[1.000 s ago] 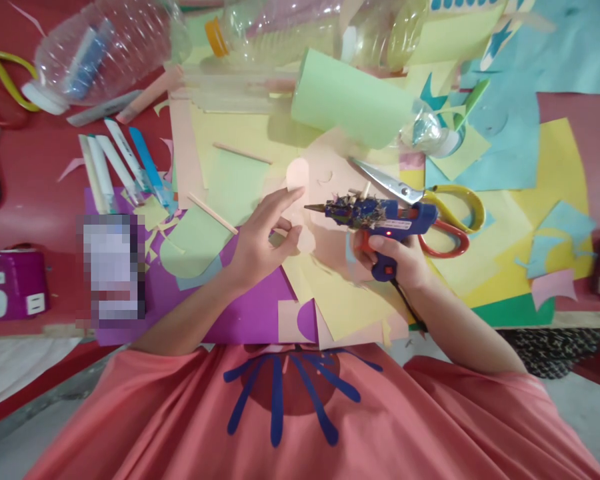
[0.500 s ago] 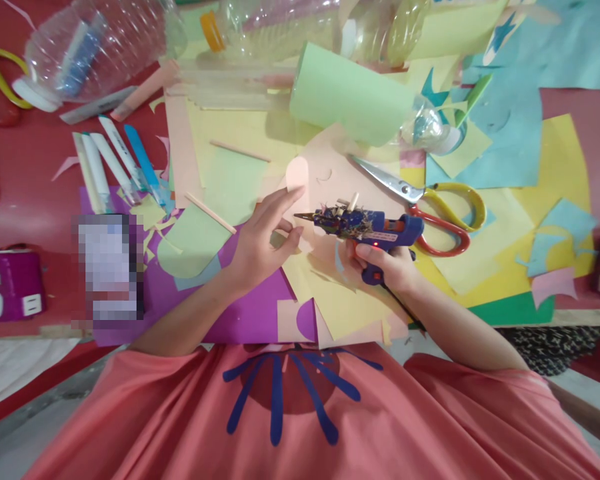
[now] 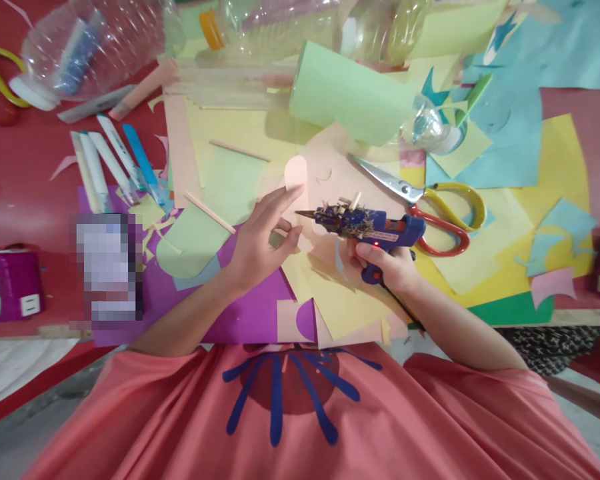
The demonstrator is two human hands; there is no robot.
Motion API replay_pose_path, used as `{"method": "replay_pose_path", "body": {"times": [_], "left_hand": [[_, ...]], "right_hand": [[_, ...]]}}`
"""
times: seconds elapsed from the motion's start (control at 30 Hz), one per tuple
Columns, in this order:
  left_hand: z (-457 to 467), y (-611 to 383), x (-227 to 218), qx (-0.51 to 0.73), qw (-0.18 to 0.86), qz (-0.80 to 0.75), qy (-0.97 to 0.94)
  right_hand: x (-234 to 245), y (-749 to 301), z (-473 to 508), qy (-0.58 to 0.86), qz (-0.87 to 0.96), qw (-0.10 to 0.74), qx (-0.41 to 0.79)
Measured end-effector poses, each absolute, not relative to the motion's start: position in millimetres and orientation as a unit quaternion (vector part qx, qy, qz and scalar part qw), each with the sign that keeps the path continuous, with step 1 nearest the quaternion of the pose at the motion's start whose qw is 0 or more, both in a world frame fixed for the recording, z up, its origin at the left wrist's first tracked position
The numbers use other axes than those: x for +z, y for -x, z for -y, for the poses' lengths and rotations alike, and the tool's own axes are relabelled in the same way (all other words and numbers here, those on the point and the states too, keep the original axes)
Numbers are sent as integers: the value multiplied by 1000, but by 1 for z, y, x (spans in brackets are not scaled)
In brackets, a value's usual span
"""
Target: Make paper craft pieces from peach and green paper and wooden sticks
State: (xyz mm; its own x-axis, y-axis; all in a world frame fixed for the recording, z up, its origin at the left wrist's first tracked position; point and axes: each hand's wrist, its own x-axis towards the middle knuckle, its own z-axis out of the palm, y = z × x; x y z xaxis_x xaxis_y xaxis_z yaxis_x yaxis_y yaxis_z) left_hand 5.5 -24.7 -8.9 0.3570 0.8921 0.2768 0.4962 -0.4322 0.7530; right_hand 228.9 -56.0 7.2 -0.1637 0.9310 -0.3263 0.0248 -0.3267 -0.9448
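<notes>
A blue hot glue gun [image 3: 395,233] is in my right hand [image 3: 387,263], its fingers wrapped round the handle and a small red light lit on its side. Bits of paper scrap and hardened strands cling round the front of the gun. The metal nozzle points left at a pale pink paper strip [image 3: 295,172] with a rounded end. My left hand [image 3: 265,233] holds that strip by its left edge, fingers and thumb bent round it. Part of the strip is hidden behind the fingers. Whether the nozzle touches the paper, I cannot tell.
Open scissors [image 3: 415,197] lie right of the glue gun. Behind them rests a bottle wrapped in green paper [image 3: 350,93]. Clear plastic bottles [image 3: 110,53] line the back. Several markers [image 3: 113,157] and a phone [image 3: 107,267] are at left. Thin sticks [image 3: 210,212] lie on coloured paper sheets.
The glue gun has shifted very slightly to the right, its nozzle still by the paper strip. Both hands keep their holds.
</notes>
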Motion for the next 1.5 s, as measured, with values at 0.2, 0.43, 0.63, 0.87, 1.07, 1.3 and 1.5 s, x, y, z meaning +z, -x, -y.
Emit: {"method": "replay_pose_path", "body": {"times": [0.2,0.43,0.63,0.87,1.07,1.3,1.5], "left_hand": [[24,-5,-9,352,288,-446,-771],[23,-4,-9,379,285,-430,-768],[23,-4,-9,376,284,-436,-767],[22,-2,-11,379,266,-431,-775],[21,-2,-11,373,241,-432,-785],[23,-4,-12,375,236,-416,-794],[23,-4,-13,378,231,-406,-799]], "right_hand": [[6,-230,56,543,448,371,606],[6,-230,56,550,418,381,615],[4,-231,57,560,408,389,607],[8,-230,56,584,391,398,591],[7,-232,57,552,402,429,591],[1,-233,63,507,470,321,647],[4,-230,61,526,478,319,627]]}}
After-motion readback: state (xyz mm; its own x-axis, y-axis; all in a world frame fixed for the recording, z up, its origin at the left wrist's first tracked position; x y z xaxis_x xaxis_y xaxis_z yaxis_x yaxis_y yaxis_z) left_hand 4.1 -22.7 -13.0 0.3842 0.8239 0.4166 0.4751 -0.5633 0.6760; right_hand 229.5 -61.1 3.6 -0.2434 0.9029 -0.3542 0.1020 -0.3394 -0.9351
